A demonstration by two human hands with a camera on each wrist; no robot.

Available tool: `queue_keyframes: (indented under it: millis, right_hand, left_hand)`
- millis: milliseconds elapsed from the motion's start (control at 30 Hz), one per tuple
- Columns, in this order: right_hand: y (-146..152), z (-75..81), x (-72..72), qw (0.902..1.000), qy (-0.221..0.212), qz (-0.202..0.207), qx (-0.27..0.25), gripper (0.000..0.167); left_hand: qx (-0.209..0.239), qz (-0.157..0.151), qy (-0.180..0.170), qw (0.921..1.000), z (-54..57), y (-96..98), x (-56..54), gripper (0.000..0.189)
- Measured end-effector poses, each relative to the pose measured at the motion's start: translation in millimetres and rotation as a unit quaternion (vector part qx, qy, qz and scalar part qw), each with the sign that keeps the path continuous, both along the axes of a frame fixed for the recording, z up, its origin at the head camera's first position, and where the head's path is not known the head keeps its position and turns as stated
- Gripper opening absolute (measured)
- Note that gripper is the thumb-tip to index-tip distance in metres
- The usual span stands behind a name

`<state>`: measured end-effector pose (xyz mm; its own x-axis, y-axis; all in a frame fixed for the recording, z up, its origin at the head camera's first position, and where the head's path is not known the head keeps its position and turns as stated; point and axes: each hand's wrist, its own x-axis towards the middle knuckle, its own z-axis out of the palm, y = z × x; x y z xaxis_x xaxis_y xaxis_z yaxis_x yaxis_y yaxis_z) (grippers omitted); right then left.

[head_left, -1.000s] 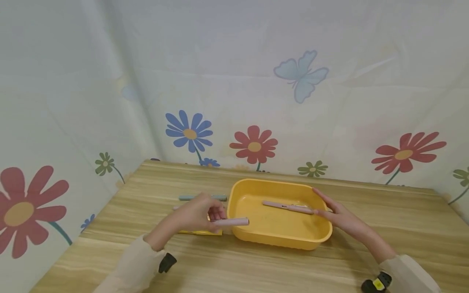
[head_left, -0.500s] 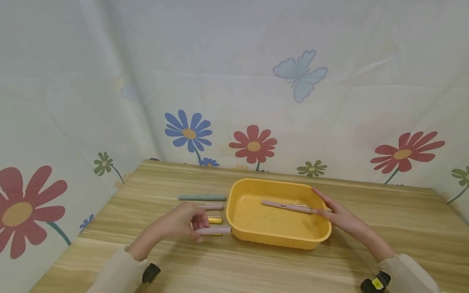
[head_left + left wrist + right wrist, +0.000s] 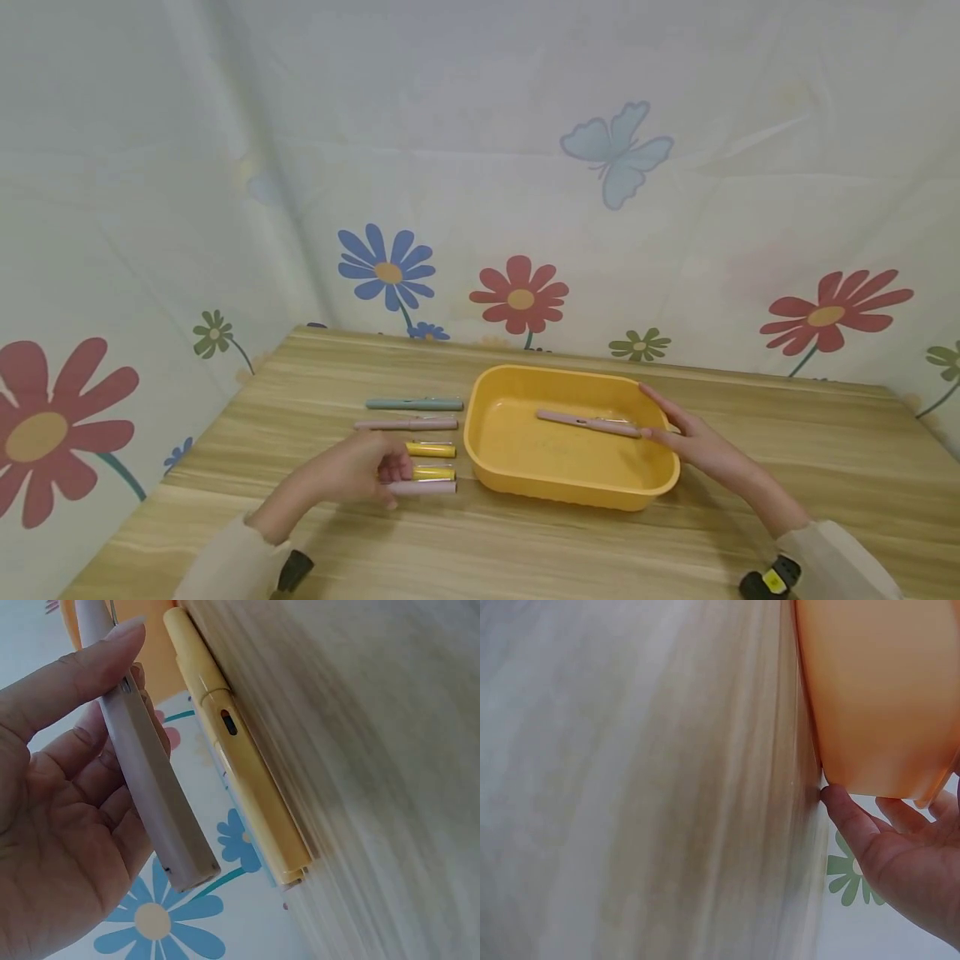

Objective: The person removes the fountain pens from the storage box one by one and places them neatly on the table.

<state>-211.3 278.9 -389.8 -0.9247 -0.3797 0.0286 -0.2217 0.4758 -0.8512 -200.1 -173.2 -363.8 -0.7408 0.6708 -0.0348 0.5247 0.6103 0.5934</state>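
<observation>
My left hand [image 3: 345, 475] pinches a pale pink capped pen [image 3: 431, 487] between thumb and fingers, low over the table at the near end of a row of pens. Beside it lies a yellow pen [image 3: 240, 765] with a small window in its barrel, apart from the held one in the left wrist view. My right hand [image 3: 705, 450] holds the right end of a yellow plastic basin [image 3: 562, 458], its thumb over the rim. In the right wrist view, fingertips touch the basin's outer wall [image 3: 885, 697]. Another pink pen [image 3: 588, 423] lies inside the basin.
Left of the basin, a teal pen [image 3: 412, 404], a pink pen [image 3: 405, 424] and another yellow pen [image 3: 433, 450] lie side by side on the wooden table [image 3: 525, 550]. A flowered cloth [image 3: 480, 167] hangs behind the table.
The left hand has carried the pink pen from the basin's left rim leftward and toward me, down beside the nearest yellow pen. The right hand and the basin have stayed in place.
</observation>
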Motion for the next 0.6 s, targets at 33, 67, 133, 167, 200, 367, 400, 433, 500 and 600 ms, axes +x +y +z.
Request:
queue_keyframes:
  millis: [33, 67, 133, 167, 200, 367, 400, 433, 500, 600]
  right_hand:
    - [0.0, 0.2, 0.0, 1.0, 0.001, 0.0, 0.002, 0.064]
    - [0.0, 0.3, 0.0, 1.0, 0.003, 0.002, 0.003, 0.064]
    - [0.0, 0.6, -0.1, 0.9999, 0.007, 0.004, 0.006, 0.064]
    - [0.0, 0.8, 0.0, 0.9999, 0.008, 0.005, 0.006, 0.064]
    - [0.0, 0.9, 0.0, 0.9999, 0.008, 0.006, 0.006, 0.064]
    - [-0.1, 1.7, 0.1, 1.0, 0.001, 0.006, 0.005, 0.064]
    - [0.0, 1.7, 0.0, 1.0, -0.002, 0.005, 0.005, 0.064]
    - [0.0, 1.8, 0.0, 1.0, -0.005, 0.005, 0.003, 0.065]
    - [0.0, 1.7, -0.1, 0.9999, -0.011, 0.004, 0.0, 0.065]
    - [0.2, 1.6, -0.1, 0.9998, -0.017, 0.003, -0.004, 0.065]
  left_hand:
    - [-0.001, 0.002, -0.003, 1.0, -0.7, -0.6, 0.1, 0.029]
    - [-0.003, 0.004, -0.004, 1.0, -1.5, -1.1, 0.0, 0.029]
    - [-0.007, 0.007, -0.008, 0.9999, -3.0, -1.9, 0.1, 0.029]
    - [-0.008, 0.007, -0.011, 0.9999, -3.7, -2.3, 0.2, 0.029]
    - [-0.01, 0.009, -0.013, 0.9998, -4.5, -2.5, 0.2, 0.029]
    - [-0.017, 0.01, -0.017, 0.9997, -7.5, -2.6, 0.7, 0.029]
    - [-0.019, 0.01, -0.016, 0.9996, -7.8, -2.4, 0.9, 0.029]
    - [-0.02, 0.009, -0.014, 0.9996, -8.0, -2.3, 1.2, 0.029]
    - [-0.024, 0.007, -0.007, 0.9997, -8.1, -2.0, 1.8, 0.029]
    - [-0.029, 0.004, 0.002, 0.9996, -8.5, -1.8, 2.8, 0.029]
